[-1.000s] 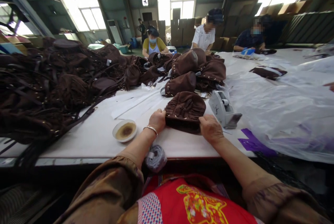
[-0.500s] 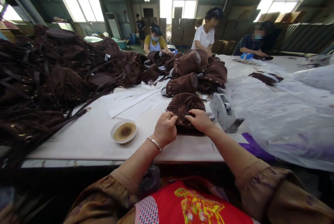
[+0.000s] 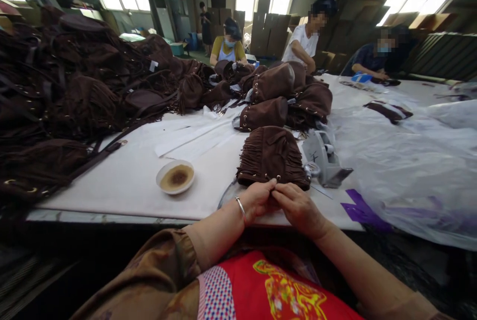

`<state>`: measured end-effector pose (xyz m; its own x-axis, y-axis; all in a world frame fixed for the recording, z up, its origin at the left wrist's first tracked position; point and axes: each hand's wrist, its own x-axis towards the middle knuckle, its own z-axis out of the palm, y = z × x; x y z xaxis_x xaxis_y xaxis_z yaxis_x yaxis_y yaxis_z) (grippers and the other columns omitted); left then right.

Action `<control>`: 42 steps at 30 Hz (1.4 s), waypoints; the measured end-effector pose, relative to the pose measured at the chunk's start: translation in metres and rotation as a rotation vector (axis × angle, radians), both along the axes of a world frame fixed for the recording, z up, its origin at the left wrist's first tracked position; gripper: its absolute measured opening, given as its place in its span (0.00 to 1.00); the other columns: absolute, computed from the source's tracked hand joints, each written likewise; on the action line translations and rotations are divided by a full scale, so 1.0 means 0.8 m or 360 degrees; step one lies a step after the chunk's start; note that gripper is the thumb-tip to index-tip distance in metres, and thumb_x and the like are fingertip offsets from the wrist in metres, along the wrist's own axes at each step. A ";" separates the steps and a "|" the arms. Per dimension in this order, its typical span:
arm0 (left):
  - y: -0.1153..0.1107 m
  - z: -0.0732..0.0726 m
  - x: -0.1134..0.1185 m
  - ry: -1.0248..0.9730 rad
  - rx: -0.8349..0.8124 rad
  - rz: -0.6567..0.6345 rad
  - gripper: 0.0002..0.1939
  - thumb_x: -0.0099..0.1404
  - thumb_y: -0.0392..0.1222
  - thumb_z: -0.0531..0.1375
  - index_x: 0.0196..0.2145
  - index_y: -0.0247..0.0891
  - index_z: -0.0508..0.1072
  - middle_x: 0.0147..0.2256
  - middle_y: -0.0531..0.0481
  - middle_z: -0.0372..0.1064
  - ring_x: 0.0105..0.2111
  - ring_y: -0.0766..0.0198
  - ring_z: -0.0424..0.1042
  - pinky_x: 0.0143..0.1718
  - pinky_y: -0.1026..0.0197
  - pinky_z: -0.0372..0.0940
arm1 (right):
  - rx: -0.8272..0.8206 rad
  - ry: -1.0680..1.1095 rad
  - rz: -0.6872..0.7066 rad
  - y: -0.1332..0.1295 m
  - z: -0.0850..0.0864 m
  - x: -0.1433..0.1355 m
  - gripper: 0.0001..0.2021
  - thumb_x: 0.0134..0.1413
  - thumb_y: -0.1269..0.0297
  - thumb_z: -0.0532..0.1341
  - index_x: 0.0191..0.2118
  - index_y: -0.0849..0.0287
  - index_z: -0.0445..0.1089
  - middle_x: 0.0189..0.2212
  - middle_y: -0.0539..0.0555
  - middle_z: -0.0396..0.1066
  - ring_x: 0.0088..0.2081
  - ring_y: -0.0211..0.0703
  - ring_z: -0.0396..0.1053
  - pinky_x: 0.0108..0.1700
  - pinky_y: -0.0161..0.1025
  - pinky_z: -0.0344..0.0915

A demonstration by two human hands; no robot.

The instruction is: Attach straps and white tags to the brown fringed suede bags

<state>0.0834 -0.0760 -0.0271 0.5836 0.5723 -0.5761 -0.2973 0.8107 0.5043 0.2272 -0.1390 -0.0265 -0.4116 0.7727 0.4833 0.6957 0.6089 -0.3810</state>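
A dark brown fringed bag (image 3: 274, 153) lies on the white-covered table in front of me, with metal eyelets along its near edge. My left hand (image 3: 261, 198), a silver bangle at its wrist, is closed in a pinch at the middle of that edge. Close against it, my right hand (image 3: 298, 205) also has its fingers pinched at the edge. The fingertips meet there and hide what lies between them, so a cord cannot be made out. Just right of the bag stands a grey tape dispenser (image 3: 324, 158).
To the left on the table is a white dish (image 3: 175, 177) with brownish contents. Brown bags (image 3: 268, 114) are stacked behind, and a large heap of bags (image 3: 89, 96) fills the left. Clear plastic sheeting (image 3: 410, 161) covers the right. Several people work farther back.
Both hands have moved from the top of the bag toward me and come together at its near edge. The bag now lies flatter, with its side fringe showing. The view has shifted slightly.
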 end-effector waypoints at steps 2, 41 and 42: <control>-0.001 -0.003 0.003 0.0031 -0.0060 0.0017 0.13 0.71 0.43 0.52 0.33 0.33 0.70 0.26 0.50 0.70 0.22 0.68 0.69 0.29 0.63 0.68 | -0.0252 0.0364 -0.0330 -0.014 -0.003 -0.001 0.10 0.61 0.62 0.56 0.41 0.56 0.74 0.40 0.60 0.74 0.42 0.49 0.71 0.46 0.48 0.70; -0.023 0.011 0.024 0.0105 0.0180 -0.0144 0.13 0.65 0.48 0.59 0.30 0.36 0.67 0.16 0.59 0.55 0.13 0.69 0.57 0.16 0.65 0.61 | -0.2038 0.2055 -0.0481 0.000 0.009 -0.032 0.10 0.53 0.58 0.59 0.30 0.57 0.57 0.18 0.42 0.56 0.12 0.25 0.46 0.13 0.23 0.38; -0.025 0.010 0.025 0.0152 0.0209 -0.0098 0.13 0.65 0.49 0.59 0.29 0.37 0.66 0.16 0.59 0.55 0.13 0.69 0.57 0.16 0.65 0.61 | -0.2039 0.2022 -0.0477 0.002 0.009 -0.033 0.10 0.53 0.58 0.59 0.30 0.56 0.56 0.17 0.42 0.56 0.12 0.25 0.46 0.13 0.24 0.39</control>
